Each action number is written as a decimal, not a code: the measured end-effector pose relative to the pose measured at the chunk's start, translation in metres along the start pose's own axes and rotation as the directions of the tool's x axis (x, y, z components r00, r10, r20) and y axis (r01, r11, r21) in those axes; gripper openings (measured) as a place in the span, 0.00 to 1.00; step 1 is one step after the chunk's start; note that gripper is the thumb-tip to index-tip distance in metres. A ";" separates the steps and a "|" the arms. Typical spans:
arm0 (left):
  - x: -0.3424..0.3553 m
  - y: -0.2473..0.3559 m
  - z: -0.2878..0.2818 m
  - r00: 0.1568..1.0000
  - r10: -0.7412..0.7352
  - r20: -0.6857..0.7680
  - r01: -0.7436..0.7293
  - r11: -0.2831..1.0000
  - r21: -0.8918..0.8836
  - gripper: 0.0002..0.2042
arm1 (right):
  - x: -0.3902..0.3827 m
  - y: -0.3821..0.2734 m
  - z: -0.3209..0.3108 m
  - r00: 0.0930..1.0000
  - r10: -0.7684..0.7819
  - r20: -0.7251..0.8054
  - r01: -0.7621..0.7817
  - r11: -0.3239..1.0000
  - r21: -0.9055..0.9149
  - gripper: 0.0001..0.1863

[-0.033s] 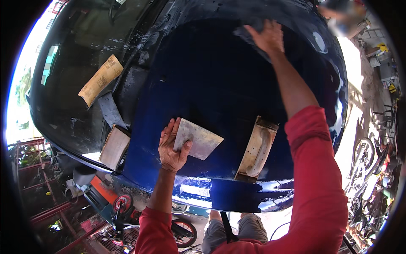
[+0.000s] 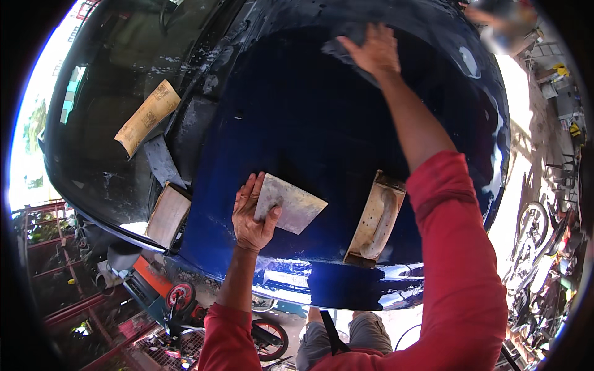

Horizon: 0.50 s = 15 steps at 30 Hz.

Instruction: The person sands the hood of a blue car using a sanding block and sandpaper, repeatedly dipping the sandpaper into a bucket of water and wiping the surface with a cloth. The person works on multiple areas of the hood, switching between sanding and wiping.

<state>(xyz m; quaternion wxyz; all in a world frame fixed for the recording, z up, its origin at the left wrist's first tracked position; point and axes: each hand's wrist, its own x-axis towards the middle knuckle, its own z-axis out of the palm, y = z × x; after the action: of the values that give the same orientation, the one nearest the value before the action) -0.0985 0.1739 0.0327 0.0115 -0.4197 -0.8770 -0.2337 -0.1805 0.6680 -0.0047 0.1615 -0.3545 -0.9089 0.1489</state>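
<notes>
My left hand (image 2: 250,216) grips a flat, pale grey smeared plate (image 2: 289,203), thumb across its face and fingers along its left edge, over the near part of a dark blue car hood (image 2: 309,130). At the hood's far side my right hand (image 2: 376,52) lies flat with fingers spread. Beneath it shows a dark grey, thin piece (image 2: 341,46), a cloth or a sheet; I cannot tell which. A worn sanding block (image 2: 375,219) with a long handle rests on the hood, right of the plate.
On the dark windshield (image 2: 124,74) at left lie a curled tan sandpaper sheet (image 2: 147,117), a grey strip (image 2: 162,159) and a flat block (image 2: 168,217). A motorbike (image 2: 179,303) stands below left. Bicycles (image 2: 532,229) and clutter line the right. Another person (image 2: 501,25), blurred, is far right.
My right hand has slid left and slightly away across the hood, the dark grey piece moving with it. My left hand and the plate stay in place.
</notes>
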 end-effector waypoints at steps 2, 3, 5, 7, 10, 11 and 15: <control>0.003 0.000 0.001 1.000 -0.009 -0.017 0.009 1.000 0.008 0.36 | -0.002 -0.078 0.022 0.985 -0.171 0.006 0.171 0.985 0.002 0.62; 0.004 0.000 0.001 1.000 -0.008 -0.016 0.008 1.000 0.010 0.36 | -0.012 -0.109 0.029 0.974 -0.227 0.023 0.227 0.974 0.008 0.60; 0.005 -0.001 0.002 1.000 -0.005 -0.017 0.006 1.000 0.019 0.37 | -0.039 -0.155 0.034 0.937 -0.343 0.060 0.341 0.939 0.044 0.57; 0.005 -0.002 0.003 1.000 -0.006 -0.011 0.006 0.999 0.037 0.37 | -0.068 -0.184 0.031 0.885 -0.444 0.137 0.433 0.895 0.105 0.55; 0.004 -0.002 0.004 1.000 -0.004 0.001 0.004 0.999 0.048 0.37 | -0.106 -0.208 0.024 0.793 -0.567 0.224 0.517 0.820 0.248 0.49; 0.003 -0.003 0.004 1.000 -0.008 -0.001 0.008 0.999 0.036 0.38 | -0.116 -0.210 0.022 0.782 -0.585 0.215 0.532 0.806 0.261 0.49; 0.001 -0.004 0.004 1.000 -0.014 0.025 0.013 0.998 0.054 0.38 | -0.157 -0.198 0.014 0.642 -0.744 0.186 0.675 0.663 0.322 0.47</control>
<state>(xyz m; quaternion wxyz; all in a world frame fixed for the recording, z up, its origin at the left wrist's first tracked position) -0.1013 0.1742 0.0274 0.0102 -0.4163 -0.8859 -0.2047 -0.1948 0.4179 0.0291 0.1052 0.0808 -0.9650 0.2262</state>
